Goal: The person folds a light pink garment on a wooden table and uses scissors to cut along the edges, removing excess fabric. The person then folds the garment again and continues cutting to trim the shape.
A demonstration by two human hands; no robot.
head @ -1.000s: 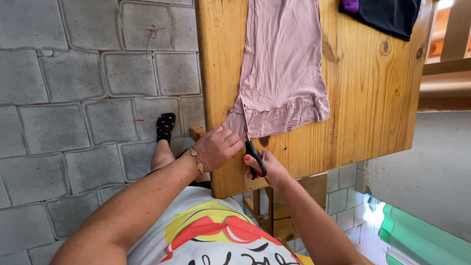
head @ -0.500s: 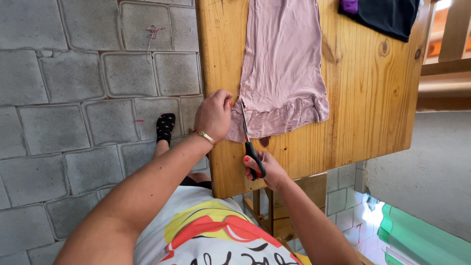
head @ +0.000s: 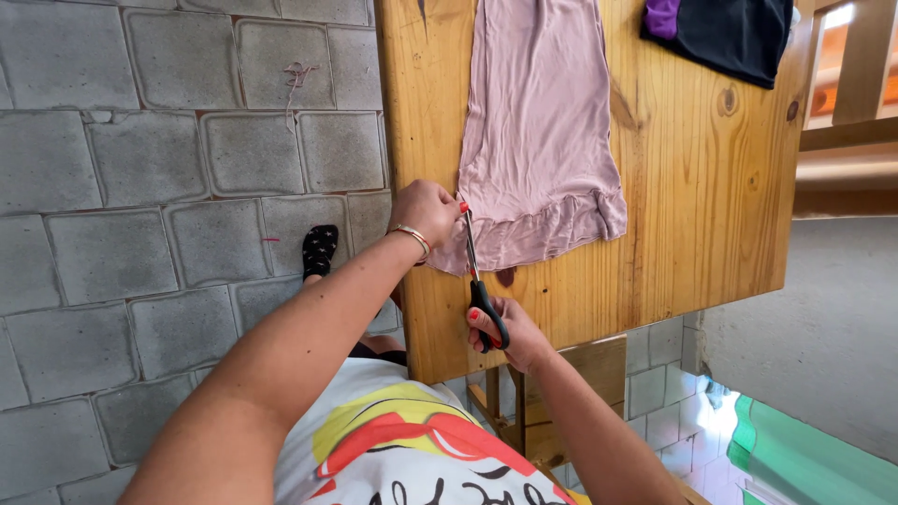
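Observation:
A dusty-pink garment (head: 538,140) with a ruffled hem lies flat on a wooden table (head: 711,215). My left hand (head: 426,210), with a gold bracelet on the wrist, pinches the garment's lower left corner at the hem. My right hand (head: 505,332) grips black-handled scissors (head: 479,281) near the table's front edge. The blades point up the garment's left side and their tips reach the fabric just beside my left fingers.
A dark garment with a purple part (head: 730,33) lies at the table's far right corner. Grey paving stones (head: 168,187) cover the ground at left, where my foot in a black sandal (head: 320,251) shows. A wooden stool (head: 552,393) stands under the table.
My left hand slid up from the hem's bottom corner to the garment's left edge. The scissors rose from below the hem and now reach into the fabric.

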